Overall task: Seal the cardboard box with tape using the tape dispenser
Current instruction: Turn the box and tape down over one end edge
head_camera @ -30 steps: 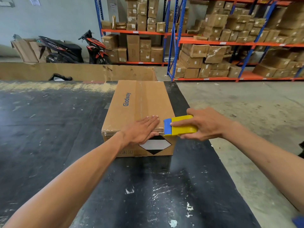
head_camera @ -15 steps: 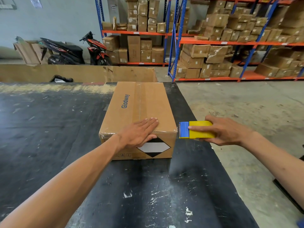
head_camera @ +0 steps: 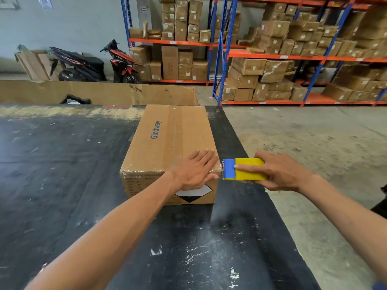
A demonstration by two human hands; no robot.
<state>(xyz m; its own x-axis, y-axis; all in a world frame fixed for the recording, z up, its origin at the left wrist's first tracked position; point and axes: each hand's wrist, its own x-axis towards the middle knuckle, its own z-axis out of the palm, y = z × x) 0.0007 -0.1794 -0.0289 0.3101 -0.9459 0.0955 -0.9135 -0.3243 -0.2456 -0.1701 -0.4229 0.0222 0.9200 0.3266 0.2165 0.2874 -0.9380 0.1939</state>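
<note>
A closed cardboard box (head_camera: 167,141) marked "Glodway" lies on the black table (head_camera: 62,185). Clear tape runs along its top seam and across its near top edge. My left hand (head_camera: 196,169) lies flat on the box's near right corner, fingers spread. My right hand (head_camera: 276,172) grips a yellow and blue tape dispenser (head_camera: 243,169). The dispenser's blue end sits right beside the box's near right corner; I cannot tell whether it touches the box.
The table's right edge (head_camera: 261,185) runs just right of the box, with concrete floor (head_camera: 314,143) beyond. A long flat cardboard sheet (head_camera: 104,92) stands behind the table. Shelves of cartons (head_camera: 272,65) and a parked motorbike (head_camera: 94,63) are farther back.
The dispenser was at the box's right corner, pulled away to the right, and has now come back left close to the corner. My left hand stays flat on the box.
</note>
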